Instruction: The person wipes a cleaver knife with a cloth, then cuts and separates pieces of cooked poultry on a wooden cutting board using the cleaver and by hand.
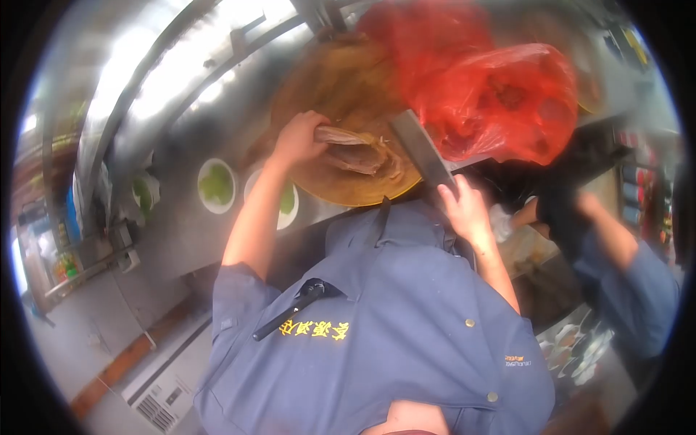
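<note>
My left hand (301,138) grips one end of a piece of meat (357,154) that lies on a round wooden chopping board (330,80). The piece looks pale and pinkish, and its far end reaches toward the board's middle. In my right hand (464,205) is the handle of a wide-bladed cleaver (420,148). Its blade points up and left over the board's right edge, to the right of the meat and apart from it. My fingers cover the handle.
Red plastic bags (507,101) lie beyond and right of the board. White plates with green food (217,186) stand on the metal counter at left. A co-worker's arm (616,239) reaches in from the right. Several dishes (576,348) are at lower right.
</note>
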`<control>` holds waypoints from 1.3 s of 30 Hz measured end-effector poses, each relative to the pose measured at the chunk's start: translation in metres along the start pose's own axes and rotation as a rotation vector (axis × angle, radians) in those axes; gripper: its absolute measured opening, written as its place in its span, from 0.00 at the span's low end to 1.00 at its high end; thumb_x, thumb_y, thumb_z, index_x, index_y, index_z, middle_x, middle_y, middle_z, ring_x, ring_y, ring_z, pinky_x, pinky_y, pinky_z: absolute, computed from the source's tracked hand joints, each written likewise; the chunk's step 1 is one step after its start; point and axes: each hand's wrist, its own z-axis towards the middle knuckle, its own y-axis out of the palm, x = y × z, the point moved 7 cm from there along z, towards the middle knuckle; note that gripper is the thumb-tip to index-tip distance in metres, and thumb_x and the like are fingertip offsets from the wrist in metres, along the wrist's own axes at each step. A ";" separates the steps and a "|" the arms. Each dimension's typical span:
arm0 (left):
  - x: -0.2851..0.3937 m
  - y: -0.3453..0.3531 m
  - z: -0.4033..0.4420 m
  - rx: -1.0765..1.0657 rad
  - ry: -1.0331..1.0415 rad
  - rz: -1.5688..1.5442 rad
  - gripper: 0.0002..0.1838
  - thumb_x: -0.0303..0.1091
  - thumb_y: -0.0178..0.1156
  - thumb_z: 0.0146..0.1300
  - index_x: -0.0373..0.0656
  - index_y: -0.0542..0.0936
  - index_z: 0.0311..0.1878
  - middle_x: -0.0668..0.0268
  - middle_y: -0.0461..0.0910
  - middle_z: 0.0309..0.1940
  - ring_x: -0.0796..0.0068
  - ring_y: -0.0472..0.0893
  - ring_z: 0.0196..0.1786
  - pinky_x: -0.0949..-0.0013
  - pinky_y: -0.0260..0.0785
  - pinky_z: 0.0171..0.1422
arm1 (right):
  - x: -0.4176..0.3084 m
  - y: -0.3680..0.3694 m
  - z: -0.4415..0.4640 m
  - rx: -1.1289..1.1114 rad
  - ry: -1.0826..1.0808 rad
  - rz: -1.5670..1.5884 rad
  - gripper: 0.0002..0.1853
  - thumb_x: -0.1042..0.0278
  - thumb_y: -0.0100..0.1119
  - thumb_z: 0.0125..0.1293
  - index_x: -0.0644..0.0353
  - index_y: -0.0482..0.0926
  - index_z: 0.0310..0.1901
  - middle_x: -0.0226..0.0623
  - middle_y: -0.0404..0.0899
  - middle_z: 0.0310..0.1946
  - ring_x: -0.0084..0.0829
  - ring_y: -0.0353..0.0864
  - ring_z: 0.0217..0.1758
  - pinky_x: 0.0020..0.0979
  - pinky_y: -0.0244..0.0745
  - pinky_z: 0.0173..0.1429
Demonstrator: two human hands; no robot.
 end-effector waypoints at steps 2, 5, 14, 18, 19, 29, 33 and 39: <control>0.001 0.006 0.003 -0.127 0.075 0.078 0.22 0.34 0.72 0.53 0.46 0.87 0.53 0.55 0.87 0.51 0.48 0.83 0.58 0.51 0.76 0.64 | 0.000 -0.006 0.005 -0.048 0.092 -0.040 0.24 0.51 0.63 0.79 0.63 0.79 0.62 0.64 0.88 0.43 0.64 0.88 0.52 0.53 0.82 0.54; -0.004 0.009 0.007 -0.098 0.128 -0.001 0.21 0.34 0.71 0.55 0.46 0.87 0.54 0.54 0.88 0.50 0.45 0.85 0.57 0.49 0.78 0.62 | 0.015 0.000 0.015 -0.104 0.138 -0.161 0.26 0.49 0.62 0.79 0.65 0.78 0.65 0.66 0.87 0.44 0.65 0.88 0.53 0.54 0.82 0.56; 0.018 -0.056 -0.006 0.292 -0.133 -0.020 0.21 0.38 0.72 0.62 0.46 0.88 0.58 0.54 0.90 0.52 0.46 0.86 0.56 0.49 0.79 0.60 | 0.031 0.015 0.020 -0.110 0.193 -0.151 0.32 0.46 0.59 0.80 0.66 0.76 0.71 0.70 0.86 0.51 0.65 0.85 0.62 0.54 0.80 0.66; 0.078 -0.032 -0.034 0.590 0.139 0.285 0.23 0.26 0.69 0.57 0.50 0.87 0.59 0.58 0.86 0.62 0.49 0.83 0.62 0.46 0.73 0.68 | 0.031 0.019 0.016 -0.077 0.190 -0.118 0.31 0.46 0.60 0.80 0.66 0.76 0.70 0.70 0.85 0.53 0.66 0.84 0.63 0.55 0.79 0.66; 0.081 -0.001 -0.039 0.393 0.144 0.275 0.25 0.28 0.72 0.56 0.50 0.87 0.60 0.56 0.79 0.70 0.48 0.77 0.71 0.41 0.65 0.79 | 0.024 0.017 0.015 -0.090 0.203 -0.105 0.30 0.47 0.60 0.80 0.66 0.77 0.69 0.70 0.85 0.53 0.67 0.84 0.63 0.55 0.79 0.65; 0.027 0.038 -0.090 0.432 -0.164 -0.217 0.11 0.28 0.71 0.66 0.40 0.86 0.51 0.56 0.88 0.44 0.53 0.89 0.48 0.54 0.82 0.57 | 0.025 0.020 0.019 -0.130 0.198 -0.070 0.27 0.49 0.60 0.81 0.65 0.77 0.66 0.67 0.86 0.52 0.66 0.83 0.63 0.54 0.79 0.64; -0.005 0.011 -0.071 0.527 -0.363 0.059 0.24 0.38 0.74 0.63 0.43 0.80 0.60 0.52 0.86 0.46 0.43 0.83 0.55 0.47 0.77 0.59 | 0.024 0.019 0.022 -0.177 0.217 -0.099 0.27 0.49 0.60 0.81 0.64 0.77 0.67 0.66 0.86 0.53 0.65 0.83 0.64 0.52 0.79 0.65; -0.064 0.034 0.005 0.358 -0.397 0.015 0.18 0.36 0.68 0.68 0.40 0.82 0.58 0.48 0.87 0.50 0.38 0.84 0.56 0.43 0.77 0.59 | 0.044 0.026 0.033 -0.113 0.142 -0.079 0.24 0.51 0.60 0.81 0.63 0.80 0.64 0.58 0.90 0.46 0.56 0.92 0.49 0.48 0.84 0.53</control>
